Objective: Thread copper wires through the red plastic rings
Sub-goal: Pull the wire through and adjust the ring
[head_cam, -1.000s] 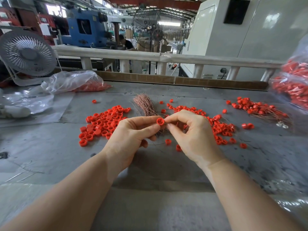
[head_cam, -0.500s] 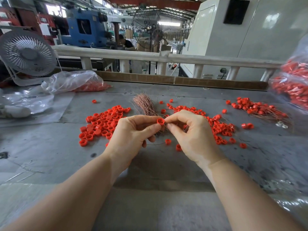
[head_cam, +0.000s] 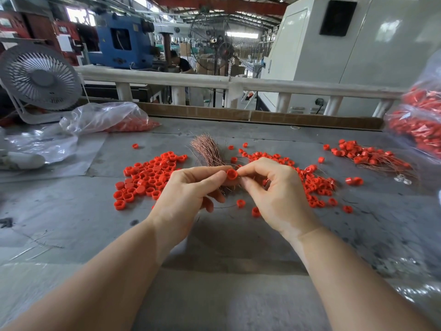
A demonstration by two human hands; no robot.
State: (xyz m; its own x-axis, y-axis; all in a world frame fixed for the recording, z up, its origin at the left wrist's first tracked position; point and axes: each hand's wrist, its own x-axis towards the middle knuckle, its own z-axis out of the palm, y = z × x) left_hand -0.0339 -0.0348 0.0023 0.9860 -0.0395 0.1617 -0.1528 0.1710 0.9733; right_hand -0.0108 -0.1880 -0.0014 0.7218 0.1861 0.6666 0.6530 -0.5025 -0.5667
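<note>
grey worktable (head_cam: 71,211); bundle of thin copper wires (head_cam: 206,150) at its centre. loose red plastic rings (head_cam: 148,174) left of the bundle. left hand (head_cam: 186,199) pinches one small red plastic ring (head_cam: 231,174) just in front of the bundle; right hand (head_cam: 274,194) fingertips pinched at it, wire too thin to confirm. threading step; next needs the wire pushed through the hole.

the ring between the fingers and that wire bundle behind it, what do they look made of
The ring: likely moulded plastic, uniform bright red with a smooth, slightly glossy surface. The wire bundle: probably bare copper, fine pinkish-brown strands with a metallic sheen, fanning out at the far end.
</note>
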